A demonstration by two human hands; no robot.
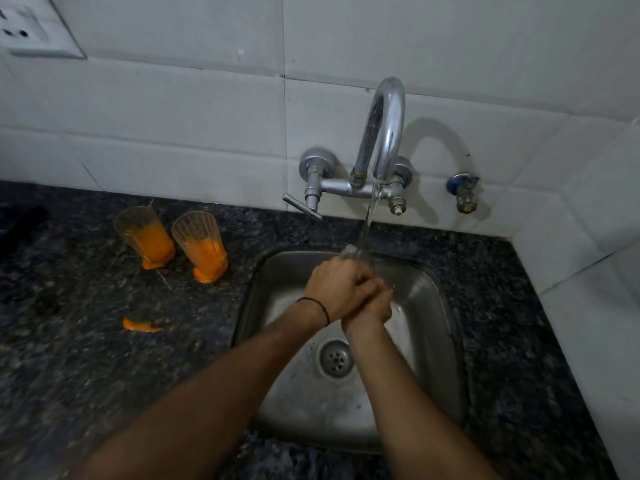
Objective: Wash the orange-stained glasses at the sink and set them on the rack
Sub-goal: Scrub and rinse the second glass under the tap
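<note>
Orange residue coats two ribbed glasses, left glass (145,239) and right glass (204,245), upright on the granite counter (86,358) left of the steel sink (436,306). A third, clear glass (356,254) sits under the tap stream (369,220), clasped by left hand (334,289) over right hand (372,303), both closed around it. Judgement: wet glass, slippery and fragile; hold around the ribbed wall near mid-height, not the rim. Rack not in view. Orange smear (140,325) on counter.
</note>
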